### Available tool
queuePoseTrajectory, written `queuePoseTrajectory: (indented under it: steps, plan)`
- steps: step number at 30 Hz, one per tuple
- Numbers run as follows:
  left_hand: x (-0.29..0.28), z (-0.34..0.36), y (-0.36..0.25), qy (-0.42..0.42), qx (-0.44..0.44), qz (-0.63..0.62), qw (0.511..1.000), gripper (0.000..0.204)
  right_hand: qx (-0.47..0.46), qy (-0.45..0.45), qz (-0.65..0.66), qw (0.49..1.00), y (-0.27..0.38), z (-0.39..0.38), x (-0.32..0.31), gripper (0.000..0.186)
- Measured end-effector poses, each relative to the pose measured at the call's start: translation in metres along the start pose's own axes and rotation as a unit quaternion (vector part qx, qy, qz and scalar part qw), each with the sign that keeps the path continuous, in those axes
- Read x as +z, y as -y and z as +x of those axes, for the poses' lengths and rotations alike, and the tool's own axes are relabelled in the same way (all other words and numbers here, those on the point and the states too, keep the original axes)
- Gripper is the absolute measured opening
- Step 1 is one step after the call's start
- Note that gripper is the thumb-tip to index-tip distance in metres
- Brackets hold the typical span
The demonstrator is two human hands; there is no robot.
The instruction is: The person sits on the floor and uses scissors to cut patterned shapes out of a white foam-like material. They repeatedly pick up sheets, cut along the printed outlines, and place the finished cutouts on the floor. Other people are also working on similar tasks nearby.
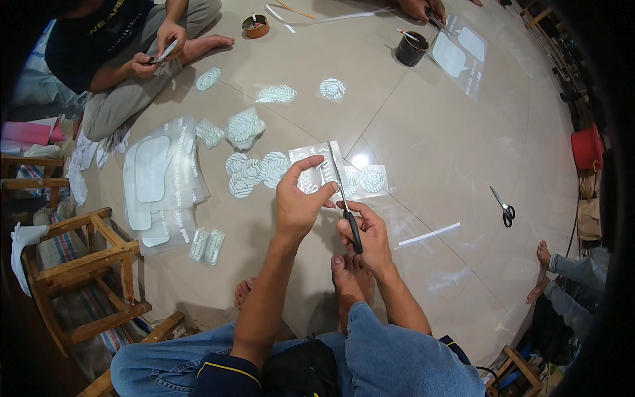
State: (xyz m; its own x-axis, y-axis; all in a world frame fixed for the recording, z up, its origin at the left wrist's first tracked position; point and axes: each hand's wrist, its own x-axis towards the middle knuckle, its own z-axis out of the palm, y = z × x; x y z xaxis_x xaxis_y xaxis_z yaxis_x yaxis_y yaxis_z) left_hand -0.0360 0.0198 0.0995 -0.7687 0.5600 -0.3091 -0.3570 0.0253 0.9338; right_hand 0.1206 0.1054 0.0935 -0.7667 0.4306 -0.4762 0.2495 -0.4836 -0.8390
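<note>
My left hand [296, 206] pinches a small printed film sheet [305, 178] with pale lettering between thumb and fingers. My right hand [372, 239] grips black-handled scissors [354, 228], its fingers wrapped around the handles. The scissor blades point away from me and lie along the sheet's right edge, where a narrow strip [335, 159] runs beside them. Behind the held sheet, on the floor, is a clear sheet [374, 180] with round white wavy designs. Just left of my left hand lie round patterned cutouts [245, 173].
Stacked film sheets [155, 169] and small cut pieces [207, 246] lie at left, near a wooden stool [86, 255]. Other scissors [505, 210] and a white strip [428, 235] lie right. Opposite sit a person [112, 53] holding a small piece and another's hand [417, 9] cutting, near a dark tin [411, 51].
</note>
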Motion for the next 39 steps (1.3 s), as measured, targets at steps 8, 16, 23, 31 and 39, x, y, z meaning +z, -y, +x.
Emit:
queuePoseTrajectory:
  steps: [8,16,23,31,39]
  plan:
    - [-0.009,0.001,0.005,-0.022,0.015,-0.01,1.0,0.043,0.018,-0.018,0.025,0.999,-0.001,0.002,-0.004,0.048]
    - [-0.094,0.023,0.065,-0.068,0.017,0.036,0.997,0.044,0.097,0.042,0.036,0.994,-0.04,0.003,-0.002,0.046]
    - [-0.113,0.02,0.077,-0.207,-0.025,-0.03,0.977,0.057,0.144,0.096,0.022,0.985,-0.075,0.0,0.023,0.041]
    - [-0.117,0.021,0.072,-0.17,-0.055,-0.05,0.983,0.058,0.142,0.108,-0.012,0.984,-0.086,0.011,0.04,0.042]
    - [-0.126,0.021,0.075,-0.125,-0.074,-0.018,0.989,0.06,0.126,0.114,0.004,0.985,-0.075,0.024,0.049,0.044]
